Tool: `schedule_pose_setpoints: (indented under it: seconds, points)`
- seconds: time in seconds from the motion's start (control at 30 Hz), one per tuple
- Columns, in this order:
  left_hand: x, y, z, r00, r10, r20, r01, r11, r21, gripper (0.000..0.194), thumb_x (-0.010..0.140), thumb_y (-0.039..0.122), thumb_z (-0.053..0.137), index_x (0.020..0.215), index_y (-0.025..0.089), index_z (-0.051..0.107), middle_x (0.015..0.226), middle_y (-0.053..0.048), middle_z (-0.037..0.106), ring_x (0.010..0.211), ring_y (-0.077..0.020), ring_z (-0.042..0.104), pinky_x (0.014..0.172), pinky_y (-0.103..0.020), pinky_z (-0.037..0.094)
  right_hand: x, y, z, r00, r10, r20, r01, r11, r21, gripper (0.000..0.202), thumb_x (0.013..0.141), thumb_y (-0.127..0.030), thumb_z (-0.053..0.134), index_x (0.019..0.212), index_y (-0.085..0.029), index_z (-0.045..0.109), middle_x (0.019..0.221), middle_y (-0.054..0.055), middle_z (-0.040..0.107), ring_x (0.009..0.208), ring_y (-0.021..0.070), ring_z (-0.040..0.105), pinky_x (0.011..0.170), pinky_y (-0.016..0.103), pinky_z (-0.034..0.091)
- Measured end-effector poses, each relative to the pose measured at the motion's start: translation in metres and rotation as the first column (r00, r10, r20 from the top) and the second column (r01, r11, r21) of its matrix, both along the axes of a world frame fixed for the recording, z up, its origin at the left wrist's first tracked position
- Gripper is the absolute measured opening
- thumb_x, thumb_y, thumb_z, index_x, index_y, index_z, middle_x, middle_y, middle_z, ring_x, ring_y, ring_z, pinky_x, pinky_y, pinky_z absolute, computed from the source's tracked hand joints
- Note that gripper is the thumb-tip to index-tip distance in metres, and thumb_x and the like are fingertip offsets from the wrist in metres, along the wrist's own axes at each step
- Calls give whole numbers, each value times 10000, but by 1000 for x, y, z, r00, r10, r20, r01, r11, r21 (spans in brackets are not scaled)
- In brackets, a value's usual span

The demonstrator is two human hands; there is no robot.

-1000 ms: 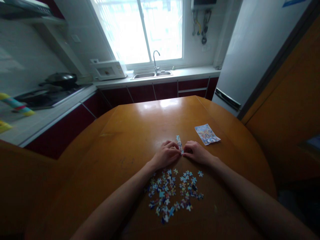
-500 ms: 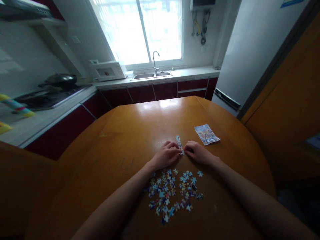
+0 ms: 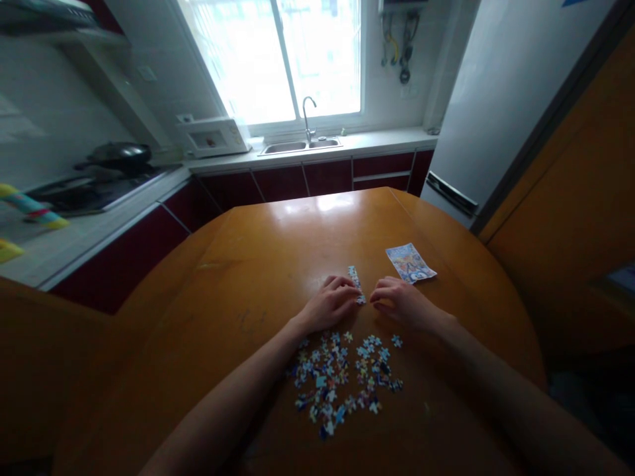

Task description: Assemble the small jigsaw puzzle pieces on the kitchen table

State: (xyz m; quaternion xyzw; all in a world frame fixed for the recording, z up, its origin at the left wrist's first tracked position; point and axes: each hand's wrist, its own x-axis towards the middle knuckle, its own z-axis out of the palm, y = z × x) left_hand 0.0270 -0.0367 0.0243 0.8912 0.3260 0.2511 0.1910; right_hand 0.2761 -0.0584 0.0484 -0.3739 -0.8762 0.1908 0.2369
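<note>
A narrow strip of joined jigsaw pieces (image 3: 353, 272) lies on the wooden table, running away from me. My left hand (image 3: 333, 301) has its fingers and thumb at the left side of the strip, holding its near part against the tabletop. Just right of the strip, and apart from it, is my right hand (image 3: 399, 301); its fingers are bent loosely, with nothing visible in them. Closer to me lies a spread of loose jigsaw pieces (image 3: 331, 395), mostly blue, white and yellowish.
A printed picture sheet (image 3: 411, 262) lies beyond my right hand on the round-ended table (image 3: 278, 251). Past the table are a counter with a sink (image 3: 285, 148), a microwave (image 3: 213, 137) and, at left, a stove with a black pan (image 3: 122, 156). A fridge (image 3: 476, 99) stands at right.
My right hand has drawn slightly to the right, away from the strip, and its fingers have loosened. My left hand stays at the strip. The camera view has shifted a little.
</note>
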Motion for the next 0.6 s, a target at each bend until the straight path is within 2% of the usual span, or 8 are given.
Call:
schedule_pose_setpoints:
  seconds: [0.07,0.13,0.27,0.4,0.6]
  points:
    - [-1,1,-2,1000,4,11,-4,1000,-3,226,985,301,524,1149,276,679,1191,-56,615,1165,-210,504,1052,-411,452,-5,-17,13,993,113,19,-112,993,-36,138,874,-135,634,850,-239,722,866,43,669,803,183,584,729,313,445]
    - [-1,2,-4,1000,8,18,-8,1000,-5,217,983,288,525,1123,270,691,1178,-55,620,1158,-208,506,1050,-408,451,-15,-36,20,964,266,20,-262,960,-102,132,864,-143,653,864,-257,720,916,31,690,836,174,605,766,304,452]
    - [-2,4,-6,1000,12,20,-12,1000,-14,218,987,305,522,1078,271,717,1167,-57,623,1143,-214,509,1043,-417,448,-37,-70,20,882,430,192,-416,903,-107,39,863,-224,687,836,-245,704,831,31,688,802,183,612,738,306,447]
    - [-1,4,-5,999,-1,33,2,1000,-21,221,991,322,524,1051,259,727,1142,-58,628,1133,-213,511,1039,-416,441,-49,-86,20,825,435,360,-414,900,-139,71,898,-200,641,850,-178,689,870,46,700,795,190,628,704,309,443]
    - [-1,5,-5,999,-1,38,2,1000,-20,224,992,317,521,1050,261,729,1133,-59,634,1120,-213,515,1035,-411,437,-54,-90,10,822,385,419,-370,921,-121,100,911,-177,620,843,-155,690,862,66,702,792,189,627,707,300,442]
